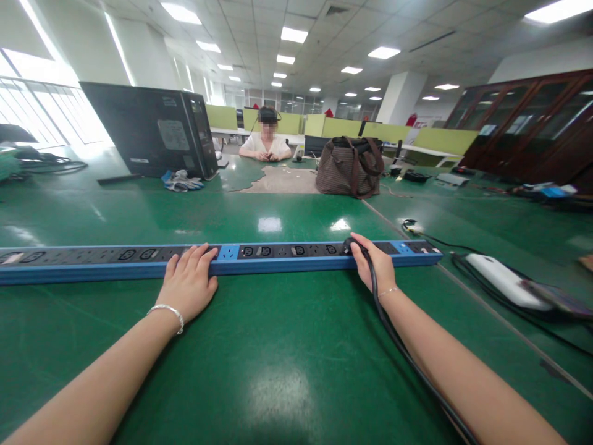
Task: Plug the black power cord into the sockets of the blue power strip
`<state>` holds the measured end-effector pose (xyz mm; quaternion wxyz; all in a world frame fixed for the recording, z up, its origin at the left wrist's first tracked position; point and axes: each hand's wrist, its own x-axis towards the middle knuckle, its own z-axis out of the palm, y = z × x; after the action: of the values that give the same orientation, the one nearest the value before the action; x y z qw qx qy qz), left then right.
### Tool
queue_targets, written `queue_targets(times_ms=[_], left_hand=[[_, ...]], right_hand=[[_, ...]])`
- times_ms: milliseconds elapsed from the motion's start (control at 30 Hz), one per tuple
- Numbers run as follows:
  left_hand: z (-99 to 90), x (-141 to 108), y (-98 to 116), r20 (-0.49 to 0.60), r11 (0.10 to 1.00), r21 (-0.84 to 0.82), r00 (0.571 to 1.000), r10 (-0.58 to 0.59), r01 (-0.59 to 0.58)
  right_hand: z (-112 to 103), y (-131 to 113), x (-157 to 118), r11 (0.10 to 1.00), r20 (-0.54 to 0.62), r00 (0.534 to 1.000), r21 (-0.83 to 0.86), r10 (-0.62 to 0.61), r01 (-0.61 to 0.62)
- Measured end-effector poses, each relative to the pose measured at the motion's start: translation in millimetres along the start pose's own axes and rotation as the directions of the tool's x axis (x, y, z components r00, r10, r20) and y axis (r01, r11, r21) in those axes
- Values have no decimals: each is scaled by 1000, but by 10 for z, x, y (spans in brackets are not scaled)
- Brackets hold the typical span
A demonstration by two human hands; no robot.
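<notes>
A long blue and black power strip (287, 264) lies across the green table, its row of sockets facing up. My left hand (189, 284) rests flat on the strip left of a blue socket (228, 252), fingers stretched out over its top. Toward the strip's right end, my right hand (376, 266) grips a black power plug (350, 246) between thumb and fingers. The plug is at the socket face; whether it sits in a socket, I cannot tell. Its thick black cable (393, 334) runs down along my right forearm and out of view at the bottom.
A black computer case (148, 133) stands at the back left, with gloves (182, 180) beside it. A brown checked bag (347, 167) sits at the back. A person (265, 145) sits across the table. At right lie a white device (504, 281) and black cables (482, 285).
</notes>
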<state>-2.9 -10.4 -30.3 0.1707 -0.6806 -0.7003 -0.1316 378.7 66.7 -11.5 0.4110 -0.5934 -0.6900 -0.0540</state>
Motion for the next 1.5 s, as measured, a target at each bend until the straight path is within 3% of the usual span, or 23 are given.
queue_targets(times_ms=[100,300,833,1267,1500], left_hand=[[-3,1,4,3,1000,-4,1000,-2,2],[-15,0,10,12,1000,-20,1000,-7,8],[-7,0,-10,12,1000,-16,1000,9,-9],[-24,-2,-9,24,1000,1,1000,4,-4],[-12,0,-20,29,1000,-17,1000,3,-3]], right_hand=[[2,-2,-3,998,4,1000,-51,-26,26],[10,-65,-11,964,54,977,-158,-205,211],[21,-92,-84,979,32,995,-180,-91,95],[57,-32,-61,972,28,979,-113,-203,205],[51,-27,-59,973,37,989,-176,-144,149]])
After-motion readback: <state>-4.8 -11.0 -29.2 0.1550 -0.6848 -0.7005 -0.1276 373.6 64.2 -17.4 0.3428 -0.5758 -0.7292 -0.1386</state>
